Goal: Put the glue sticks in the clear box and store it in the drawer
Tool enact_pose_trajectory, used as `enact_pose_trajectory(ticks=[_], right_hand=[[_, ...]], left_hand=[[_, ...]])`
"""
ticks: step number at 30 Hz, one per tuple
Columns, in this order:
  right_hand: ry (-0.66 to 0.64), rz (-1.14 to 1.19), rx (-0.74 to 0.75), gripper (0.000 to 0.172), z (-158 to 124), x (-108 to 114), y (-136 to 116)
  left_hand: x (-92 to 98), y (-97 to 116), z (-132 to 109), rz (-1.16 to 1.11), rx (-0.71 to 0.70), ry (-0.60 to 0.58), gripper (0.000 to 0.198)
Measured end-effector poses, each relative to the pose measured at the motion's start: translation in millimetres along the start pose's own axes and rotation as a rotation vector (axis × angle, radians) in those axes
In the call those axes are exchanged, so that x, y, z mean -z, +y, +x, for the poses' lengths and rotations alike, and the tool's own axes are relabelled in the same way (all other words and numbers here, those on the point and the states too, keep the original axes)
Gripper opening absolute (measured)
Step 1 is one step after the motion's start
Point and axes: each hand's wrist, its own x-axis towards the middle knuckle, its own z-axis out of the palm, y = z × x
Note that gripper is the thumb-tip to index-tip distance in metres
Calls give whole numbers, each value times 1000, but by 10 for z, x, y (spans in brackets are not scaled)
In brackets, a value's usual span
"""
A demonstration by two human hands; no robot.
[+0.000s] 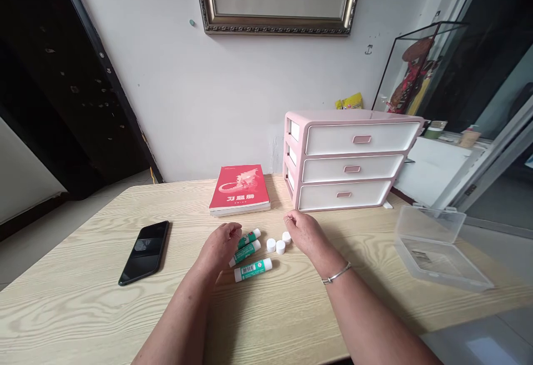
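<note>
Wooden table: phone, book, drawers beside glue sticks

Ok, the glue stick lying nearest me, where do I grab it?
Probably the green-labelled middle of the nearest glue stick, pinched from above across its width: it lies flat on the table with both long sides free. The left hand is closest.

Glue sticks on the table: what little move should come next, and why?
Probably the right hand picks up one small white round cap: three lie loose beside it, next to three green-and-white glue sticks by the left hand.
</note>
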Motion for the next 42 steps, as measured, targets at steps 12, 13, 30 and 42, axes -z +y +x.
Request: enact_pose_trajectory(ticks=[12,13,30,42], right_hand=[[130,159,-32,30,-4,-115,43],[135,173,-43,30,-2,-120,52],[-67,120,-83,30,73,-101,259],[-169,55,-69,26,19,-41,169]], left_hand=[[-78,-59,68,-35,-13,-5,31],[-83,-58,72,-32,-13,-12,31],[-135,-30,-7,31,-22,-6,33],[-57,72,-53,61,-26,-50,32]])
